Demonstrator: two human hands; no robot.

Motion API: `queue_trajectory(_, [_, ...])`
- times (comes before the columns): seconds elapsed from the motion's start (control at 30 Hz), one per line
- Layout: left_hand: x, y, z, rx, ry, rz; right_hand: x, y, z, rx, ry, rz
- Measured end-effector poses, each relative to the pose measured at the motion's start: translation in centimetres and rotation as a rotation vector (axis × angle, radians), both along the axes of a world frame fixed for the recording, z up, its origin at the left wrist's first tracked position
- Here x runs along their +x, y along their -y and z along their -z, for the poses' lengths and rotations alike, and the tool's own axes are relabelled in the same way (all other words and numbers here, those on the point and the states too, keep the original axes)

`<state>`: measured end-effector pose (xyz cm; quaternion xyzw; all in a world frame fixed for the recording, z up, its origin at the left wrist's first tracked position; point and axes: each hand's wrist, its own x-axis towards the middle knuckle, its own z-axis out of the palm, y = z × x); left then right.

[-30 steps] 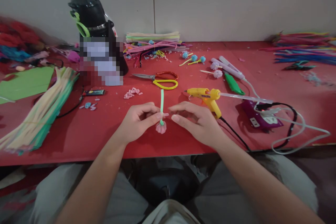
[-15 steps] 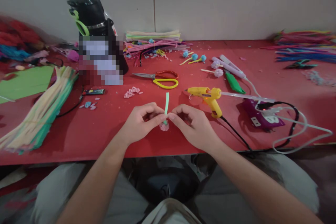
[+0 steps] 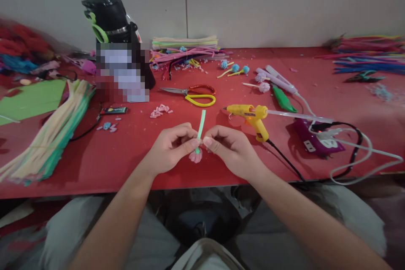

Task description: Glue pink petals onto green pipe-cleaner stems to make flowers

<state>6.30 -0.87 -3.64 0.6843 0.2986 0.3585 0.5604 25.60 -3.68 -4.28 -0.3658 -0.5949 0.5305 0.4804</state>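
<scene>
Smooth red tabletop (image 3: 120, 175), left hand (image 3: 167, 147) pinching slim stem (image 3: 201, 123), lobed bloom (image 3: 195, 158), right hand (image 3: 232, 147) hold unclear

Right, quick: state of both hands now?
Left hand: closed, holding a pale-green fuzzy stem with a pink, ribbed head.
Right hand: curled beside it; grip cannot be told.

A black bottle (image 3: 118, 39) stands near a green sheet (image 3: 31, 99) on the red table (image 3: 234, 93).
</scene>
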Motion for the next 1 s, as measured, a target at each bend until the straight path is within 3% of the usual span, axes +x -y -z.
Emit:
queue_trajectory(0.2, [0.0,-0.3,0.2,0.114,-0.078,-0.116,0.5,-0.1,0.0,-0.023,0.070,0.118])
queue_trajectory(0.37, [0.3,-0.4,0.1,0.093,0.026,-0.173,1.0,-0.2,0.3,-0.110,0.051,0.226])
queue_trajectory(0.7, [0.2,-0.6,1.1,0.092,-0.040,-0.272,0.4,0.2,1.5,-0.243,-0.093,0.127])
queue_trajectory(1.0, [0.3,-0.5,1.0,0.119,-0.082,-0.293,-0.1,0.2,1.0,-0.220,0.052,0.208])
